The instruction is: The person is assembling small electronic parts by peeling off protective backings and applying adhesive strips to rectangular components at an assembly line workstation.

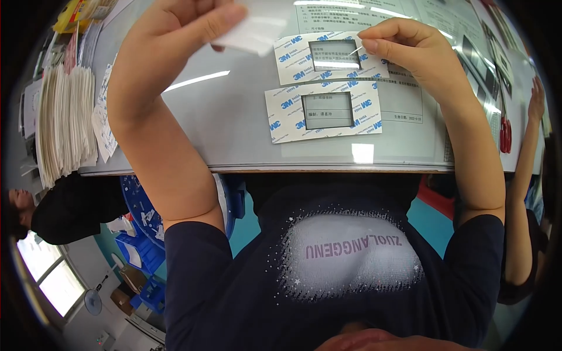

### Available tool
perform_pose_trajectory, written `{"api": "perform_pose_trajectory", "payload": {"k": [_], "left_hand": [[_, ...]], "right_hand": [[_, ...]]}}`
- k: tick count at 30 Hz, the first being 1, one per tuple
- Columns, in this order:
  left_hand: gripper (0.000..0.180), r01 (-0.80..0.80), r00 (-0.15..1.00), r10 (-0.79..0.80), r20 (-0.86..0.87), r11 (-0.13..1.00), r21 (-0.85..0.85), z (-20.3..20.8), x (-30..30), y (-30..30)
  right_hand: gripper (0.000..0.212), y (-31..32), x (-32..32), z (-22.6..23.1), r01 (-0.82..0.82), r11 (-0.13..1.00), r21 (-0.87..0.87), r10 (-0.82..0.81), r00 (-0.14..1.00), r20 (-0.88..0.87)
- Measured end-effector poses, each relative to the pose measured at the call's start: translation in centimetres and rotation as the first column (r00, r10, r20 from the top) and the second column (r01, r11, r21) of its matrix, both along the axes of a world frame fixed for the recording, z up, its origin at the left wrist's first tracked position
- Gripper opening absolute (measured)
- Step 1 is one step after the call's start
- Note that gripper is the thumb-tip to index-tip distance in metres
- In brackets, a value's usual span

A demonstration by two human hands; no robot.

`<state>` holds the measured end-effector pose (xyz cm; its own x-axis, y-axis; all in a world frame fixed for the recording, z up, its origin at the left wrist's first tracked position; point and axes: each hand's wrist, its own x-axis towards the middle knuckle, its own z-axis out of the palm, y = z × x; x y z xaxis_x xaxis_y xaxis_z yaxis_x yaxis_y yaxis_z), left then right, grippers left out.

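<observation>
Two flat white rectangular adhesive-backed frames with blue print and a cut-out window lie one above the other on the glass-topped table (234, 140): a far frame (293, 64) and a near frame (281, 120). Above the far frame's right side, my right hand (410, 50) is closed in a pinch of thumb and forefinger. A thin pale sliver shows at those fingertips, too small to name. Raised at the upper left, my left hand (175, 47) grips a white paper piece (254, 29), which is blurred and partly cut off by the upper edge.
A tall stack of white sheets (67, 117) stands at the table's left, beside a loose printed sheet (106, 117). Printed documents (404, 108) lie under the glass. At right are red-handled scissors (505, 134) and another person's arm (530, 134). Another person sits at left.
</observation>
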<state>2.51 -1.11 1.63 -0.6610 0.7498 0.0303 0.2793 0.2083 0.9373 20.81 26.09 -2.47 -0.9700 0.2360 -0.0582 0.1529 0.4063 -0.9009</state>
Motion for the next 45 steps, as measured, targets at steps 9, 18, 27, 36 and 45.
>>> {"api": "perform_pose_trajectory", "payload": {"k": [9, 18, 27, 36, 45], "left_hand": [[0.029, 0.475, 0.879, -0.471, 0.078, 0.846, -0.242, 0.6, 2.2, 0.6], [0.037, 0.506, 0.848, -0.529, 0.016, 0.8, -0.323, 0.2, 3.2, 1.2], [0.047, 0.553, 0.815, -0.577, 0.052, 0.749, -0.365, -0.6, 3.4, 2.6], [0.05, 0.521, 0.848, -0.517, 0.12, 0.768, -0.373, -0.6, 3.7, 2.4], [0.048, 0.533, 0.843, -0.499, 0.2, 0.825, -0.188, 2.5, 3.3, 0.5]], "right_hand": [[0.02, 0.9, -0.4, -0.7, 0.037, 0.999, 0.036, -0.04, 0.997, 0.069], [0.012, -0.6, -1.1, 2.3, 0.096, 0.975, -0.198, -0.046, 0.97, 0.24], [0.013, 0.0, -0.7, 1.3, 0.086, 0.98, -0.178, -0.052, 0.981, 0.189], [0.013, -0.9, -1.3, 1.8, 0.049, 0.994, -0.093, -0.03, 0.981, 0.194], [0.016, -0.9, 0.5, 4.7, -0.183, 0.827, 0.532, 0.326, 0.926, -0.189]]}}
